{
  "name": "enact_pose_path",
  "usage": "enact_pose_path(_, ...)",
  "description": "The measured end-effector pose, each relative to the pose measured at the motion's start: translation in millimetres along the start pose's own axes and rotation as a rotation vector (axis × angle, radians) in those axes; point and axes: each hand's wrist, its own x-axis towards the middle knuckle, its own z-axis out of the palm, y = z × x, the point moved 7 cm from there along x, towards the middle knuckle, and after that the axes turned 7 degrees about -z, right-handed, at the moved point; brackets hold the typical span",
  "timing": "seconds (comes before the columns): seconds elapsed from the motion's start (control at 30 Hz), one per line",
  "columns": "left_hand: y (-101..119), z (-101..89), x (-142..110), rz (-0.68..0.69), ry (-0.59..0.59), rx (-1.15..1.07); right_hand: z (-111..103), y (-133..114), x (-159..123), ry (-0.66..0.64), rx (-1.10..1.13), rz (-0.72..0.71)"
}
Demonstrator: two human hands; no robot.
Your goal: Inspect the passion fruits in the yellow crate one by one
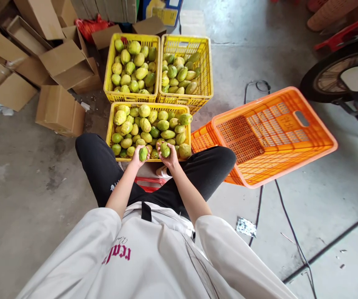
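Observation:
I sit with my knees apart in front of a yellow crate (109,124) full of green-yellow fruits. My left hand (138,157) is closed around one green fruit (143,153) at the crate's near edge. My right hand (169,157) grips another green fruit (165,149) just beside it. Both hands hover over the near rim of the crate, close together.
Two more yellow crates (106,79) (210,70) of fruit stand behind. An empty orange crate (319,145) lies tilted to the right. Cardboard boxes (60,110) are piled at the left. A cable (286,216) runs over the concrete floor; a wheel (337,74) is at the far right.

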Motion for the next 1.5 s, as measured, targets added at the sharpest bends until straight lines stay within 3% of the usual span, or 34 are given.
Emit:
enact_pose_path(0.47, 7, -17.9, 5, 0.081, 0.143, -0.084, -16, 5, 11, 0.117, -0.13, -0.031)
enact_pose_path(0.63, 0, -12.4, 11, 0.024, 0.034, -0.208, -15, 8, 9, 0.151, -0.068, 0.012)
enact_pose_path(0.8, 9, 3.8, 3, 0.168, -0.129, -0.328, -9, 5, 6, 0.102, 0.077, -0.033)
enact_pose_path(0.97, 19, -1.2, -5, 0.224, -0.171, -0.386, -3, 0, 8, -0.004, 0.069, -0.048)
enact_pose_path(1.27, 3, 3.6, -2, 0.073, -0.134, -0.233, -20, 12, 13, 0.109, 0.001, 0.05)
enact_pose_path(1.5, -4, 0.6, -1, 0.01, -0.097, -0.15, -20, 19, 15, 0.068, -0.091, 0.149)
